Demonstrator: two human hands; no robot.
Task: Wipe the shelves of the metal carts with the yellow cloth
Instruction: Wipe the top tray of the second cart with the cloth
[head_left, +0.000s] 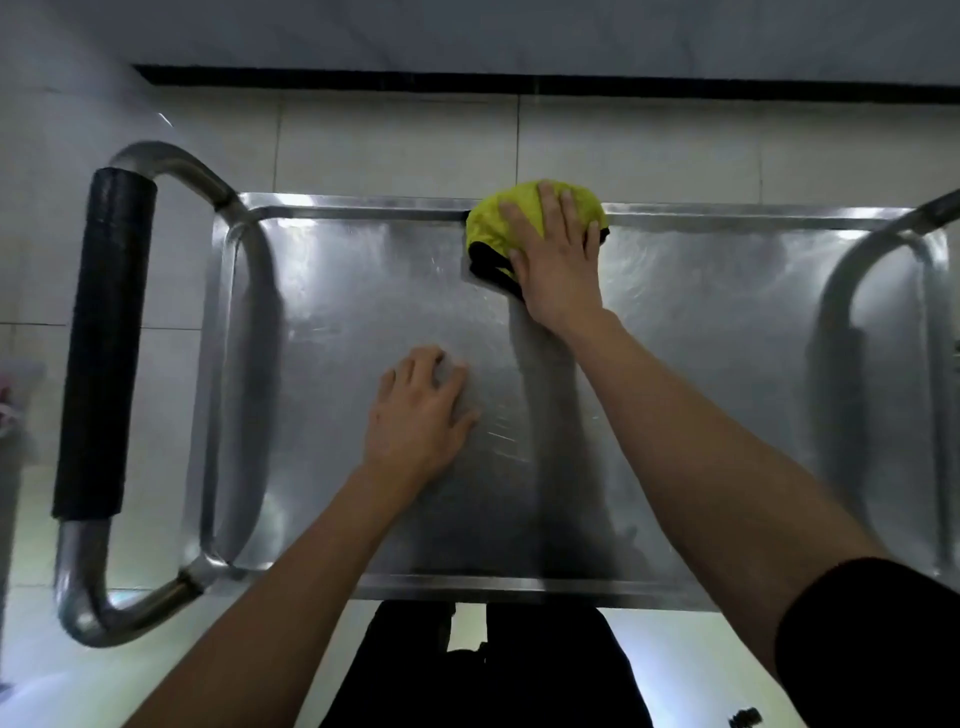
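A steel cart's top shelf (363, 291) fills the middle of the head view, seen from above. The yellow cloth (491, 218), bunched with a dark patch at its near side, lies at the shelf's far rim near the middle. My right hand (558, 260) presses flat on the cloth with straight, spread fingers. My left hand (421, 415) rests on the bare shelf nearer to me, fingers slightly bent, holding nothing.
The cart's tubular handle with a black grip (106, 343) stands at the left end. A second steel tube frame (878, 270) arches over the right end. Pale tiled floor (395, 145) and a dark skirting line lie beyond the cart. My dark clothing shows below the near rim.
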